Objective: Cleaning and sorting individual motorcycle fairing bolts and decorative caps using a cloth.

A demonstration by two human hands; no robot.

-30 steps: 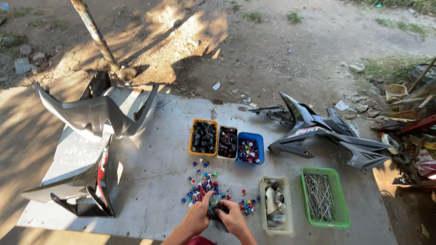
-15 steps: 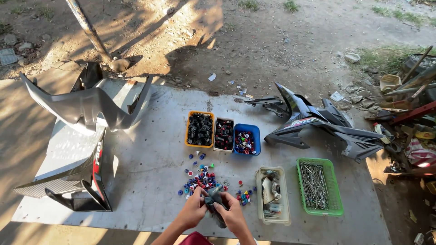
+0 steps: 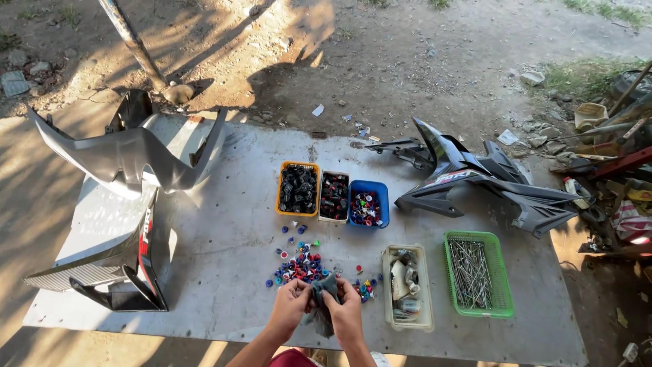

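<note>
1. The left hand and right hand have drawn slightly toward six o'clock, off the pile of small coloured caps.
2. The dark grey cloth between them, bunched before, now hangs lower, its tail trailing toward six o'clock.

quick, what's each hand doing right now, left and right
Left hand: closed on the dark grey cloth.
Right hand: closed on the same cloth, just in front of the scattered small coloured parts.
</note>
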